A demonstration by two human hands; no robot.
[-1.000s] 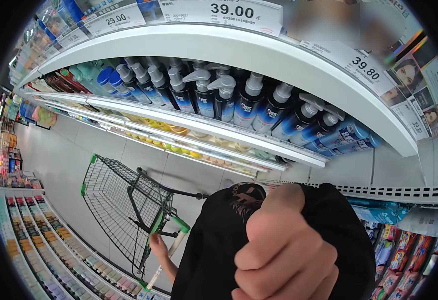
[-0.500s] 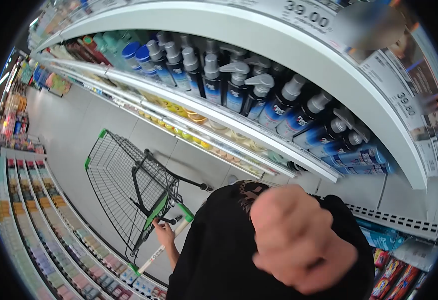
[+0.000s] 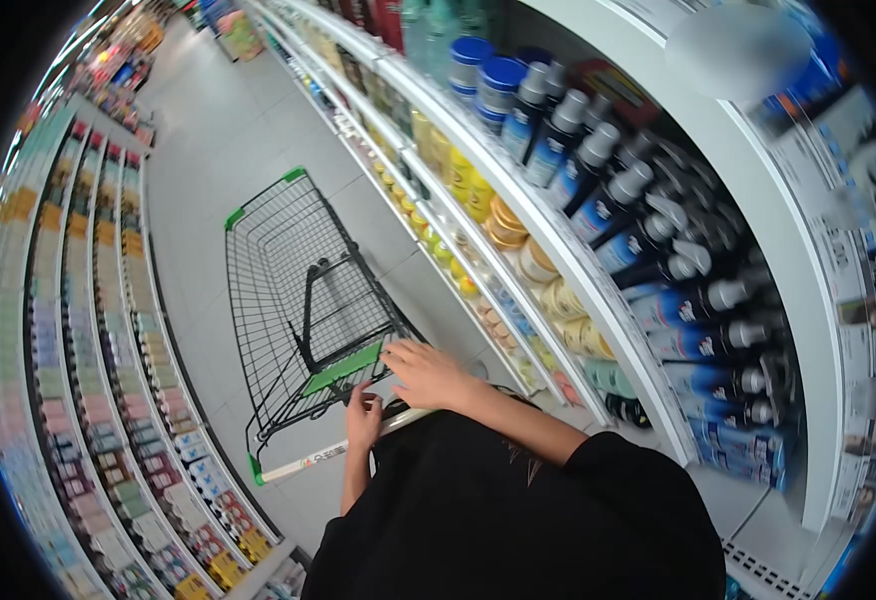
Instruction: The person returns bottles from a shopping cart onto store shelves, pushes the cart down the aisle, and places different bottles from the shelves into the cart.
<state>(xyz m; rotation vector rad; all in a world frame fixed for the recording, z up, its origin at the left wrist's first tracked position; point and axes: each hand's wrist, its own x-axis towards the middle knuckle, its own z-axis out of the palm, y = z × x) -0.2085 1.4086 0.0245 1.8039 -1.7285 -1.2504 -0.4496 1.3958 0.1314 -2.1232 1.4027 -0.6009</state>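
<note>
The left hand (image 3: 362, 415) is raised over the near end of a wire shopping cart (image 3: 288, 260), its fingers bent, between the white handle (image 3: 308, 459) and the green panel (image 3: 345, 370); whether it grips anything cannot be told. The right hand (image 3: 424, 376) is open, palm down and fingers spread, just to the right of the left hand and apart from it, by the right end of the green panel; contact with the cart is unclear. Both forearms come out of a black shirt (image 3: 518, 520), and the left wrist crosses over the handle. The cart stands on the gray tiled floor (image 3: 193, 130), with green corner pieces at its far end and on the near left. Along the left, curved shelves (image 3: 108, 350) carry rows of small colorful packages. To the right, white shelves (image 3: 543, 205) hold pump and spray bottles (image 3: 630, 240) with blue-and-black bodies, jars with blue lids (image 3: 501, 85) farther along, and yellow bottles (image 3: 470, 190) lower down. Price labels line the shelf edge at far right.
</note>
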